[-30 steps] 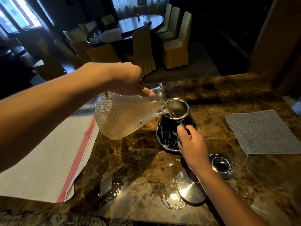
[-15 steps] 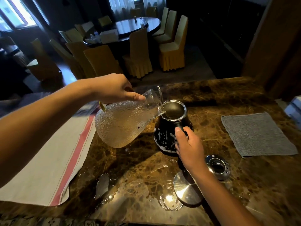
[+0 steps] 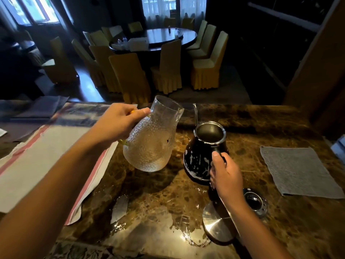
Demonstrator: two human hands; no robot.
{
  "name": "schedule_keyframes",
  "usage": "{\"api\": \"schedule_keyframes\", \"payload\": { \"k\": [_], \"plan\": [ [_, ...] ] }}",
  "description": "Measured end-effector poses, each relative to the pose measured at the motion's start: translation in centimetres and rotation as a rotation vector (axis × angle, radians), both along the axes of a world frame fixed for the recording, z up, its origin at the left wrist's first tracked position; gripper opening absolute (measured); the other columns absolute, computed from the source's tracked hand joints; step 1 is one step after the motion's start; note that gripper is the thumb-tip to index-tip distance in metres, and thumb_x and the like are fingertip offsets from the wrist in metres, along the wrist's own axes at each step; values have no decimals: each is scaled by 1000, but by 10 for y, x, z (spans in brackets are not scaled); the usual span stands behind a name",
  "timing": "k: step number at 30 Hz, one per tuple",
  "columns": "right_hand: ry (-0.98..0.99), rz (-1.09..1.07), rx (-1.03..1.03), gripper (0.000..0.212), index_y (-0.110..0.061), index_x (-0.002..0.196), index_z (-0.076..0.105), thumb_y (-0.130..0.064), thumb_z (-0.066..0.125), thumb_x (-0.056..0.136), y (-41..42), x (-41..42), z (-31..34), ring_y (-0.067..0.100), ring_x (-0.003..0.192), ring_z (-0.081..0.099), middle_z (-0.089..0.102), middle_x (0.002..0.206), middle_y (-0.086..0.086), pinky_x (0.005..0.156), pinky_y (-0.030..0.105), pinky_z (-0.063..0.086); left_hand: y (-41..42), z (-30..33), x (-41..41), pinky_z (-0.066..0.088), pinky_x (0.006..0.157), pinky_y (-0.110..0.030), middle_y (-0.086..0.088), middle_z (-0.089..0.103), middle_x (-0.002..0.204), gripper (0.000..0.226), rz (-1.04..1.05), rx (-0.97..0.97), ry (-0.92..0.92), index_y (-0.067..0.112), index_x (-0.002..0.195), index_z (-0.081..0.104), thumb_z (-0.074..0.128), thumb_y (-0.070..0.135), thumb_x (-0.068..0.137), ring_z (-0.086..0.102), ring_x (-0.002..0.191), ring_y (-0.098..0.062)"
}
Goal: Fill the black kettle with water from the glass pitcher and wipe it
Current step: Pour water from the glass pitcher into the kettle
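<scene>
Head view shows the left grip curled around the tilted glass pitcher beside the black kettle, whose handle the right grip clasps on the counter.

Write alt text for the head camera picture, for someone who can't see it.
A person's left hand holds a textured glass pitcher tilted in the air beside an open black kettle, whose handle the right hand grips. Both are over a wet brown marble counter, with a grey cloth to the right.

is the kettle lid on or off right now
Off. The black kettle has its mouth open, and the lid lies on the counter beside it.
</scene>
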State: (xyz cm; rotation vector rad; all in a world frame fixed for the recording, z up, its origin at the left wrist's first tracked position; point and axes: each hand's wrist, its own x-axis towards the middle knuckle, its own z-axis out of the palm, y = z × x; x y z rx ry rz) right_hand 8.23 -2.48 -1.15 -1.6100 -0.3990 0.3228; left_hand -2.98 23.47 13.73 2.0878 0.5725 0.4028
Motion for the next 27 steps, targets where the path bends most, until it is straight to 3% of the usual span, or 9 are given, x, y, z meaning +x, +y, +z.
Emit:
{"api": "schedule_keyframes", "payload": {
  "k": [2, 3, 5, 7, 10, 13, 19, 27],
  "plan": [
    [-4, -9, -5, 45, -24, 69, 49, -63, 50, 92, 1, 0, 1, 17, 52, 39, 44, 58, -3, 59, 41, 36, 3, -8, -9, 25, 49, -22, 8, 34, 48, 43, 47, -70, -81, 19, 59, 62, 66, 42, 95, 29, 41, -10],
    [-6, -14, -6, 43, -27, 68, 48, -62, 50, 93, 1, 0, 2, 18, 52, 39, 44, 57, -3, 60, 41, 36, 3, -11, -13, 24, 50, -23, 9, 34, 47, 47, 71, -107, -107, 20, 54, 59, 66, 40, 96, 28, 41, -10],
    [-8, -25, -16, 42, -29, 67, 48, -62, 50, 93, 1, -1, 3, 18, 53, 40, 45, 58, -4, 60, 43, 37, 4, -18, -23, 23, 50, -24, 9, 35, 46, 46, 134, -151, -135, 11, 61, 64, 65, 38, 98, 28, 43, -12],
    [-5, -26, -24, 41, -30, 67, 49, -62, 50, 93, 0, -2, 4, 19, 53, 41, 45, 58, -4, 59, 43, 38, 5, -26, -34, 24, 50, -27, 6, 33, 48, 50, 205, -181, -189, -4, 70, 56, 64, 36, 99, 28, 46, -14],
    [12, 3, -29, 40, -28, 69, 51, -57, 51, 97, -1, -2, 7, 16, 53, 42, 46, 58, -5, 58, 40, 37, 5, -36, -51, 22, 49, -26, 2, 27, 55, 44, 294, -249, -303, 9, 66, 50, 64, 34, 99, 24, 46, -13],
    [85, 35, 7, 38, -19, 75, 51, -38, 52, 107, -2, -3, 12, 10, 48, 40, 44, 57, -5, 51, 32, 35, 3, -42, -60, 20, 47, -24, 5, 25, 53, 51, 367, -319, -375, 24, 52, 48, 63, 33, 100, 22, 45, -12],
    [100, 52, 0, 35, -17, 79, 52, -38, 51, 107, -3, -6, 17, 17, 54, 38, 43, 60, 1, 53, 35, 33, -7, -59, -59, 25, 45, -23, 9, 36, 42, 59, 424, -384, -401, 24, 46, 53, 56, 31, 105, 29, 38, -11],
    [103, 28, -8, 36, -12, 81, 51, -37, 50, 107, -2, -9, 17, 19, 54, 35, 40, 60, 6, 51, 33, 31, -13, -91, -50, 30, 45, -29, -8, 42, 49, 51, 517, -384, -406, 11, 63, 57, 56, 43, 103, 34, 42, -22]
  ]
}}
